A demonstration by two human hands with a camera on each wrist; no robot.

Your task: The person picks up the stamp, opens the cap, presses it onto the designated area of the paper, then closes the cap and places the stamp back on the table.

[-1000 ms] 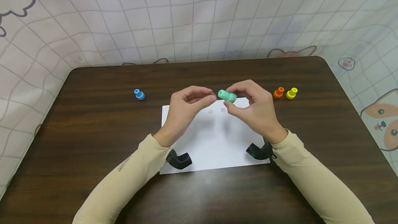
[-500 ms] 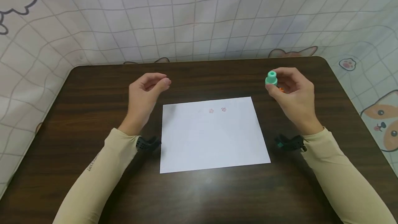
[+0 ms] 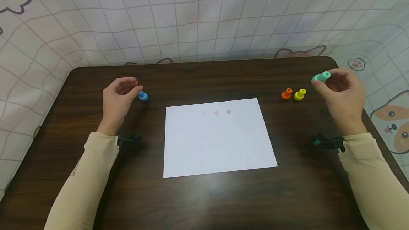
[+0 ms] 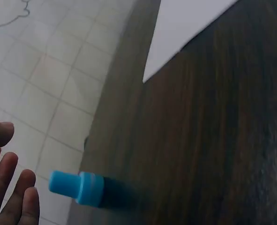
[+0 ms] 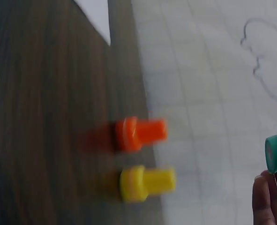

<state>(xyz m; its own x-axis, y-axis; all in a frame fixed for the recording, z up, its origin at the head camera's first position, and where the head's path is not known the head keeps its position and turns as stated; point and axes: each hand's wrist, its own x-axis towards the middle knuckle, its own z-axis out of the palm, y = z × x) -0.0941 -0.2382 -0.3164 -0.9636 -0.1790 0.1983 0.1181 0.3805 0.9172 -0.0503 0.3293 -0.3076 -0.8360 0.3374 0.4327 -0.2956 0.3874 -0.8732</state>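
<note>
Presently, green stamp (image 3: 321, 77): pinched in the grip of the right hand (image 3: 343, 91), above the tabletop (image 3: 204, 198), beyond the yellow stamp (image 3: 299, 95). Judged light, rigid plastic, best taken at the narrow neck. Long axis tilted, knob pointing up and right. Left hand (image 3: 119, 97) relaxed, empty, beside the blue stamp (image 3: 143, 96).

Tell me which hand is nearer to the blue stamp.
Left. The left hand hovers just left of the blue stamp, its fingertips almost at it. The right hand is far across the table, past the orange and yellow stamps, pinching a green stamp.
</note>
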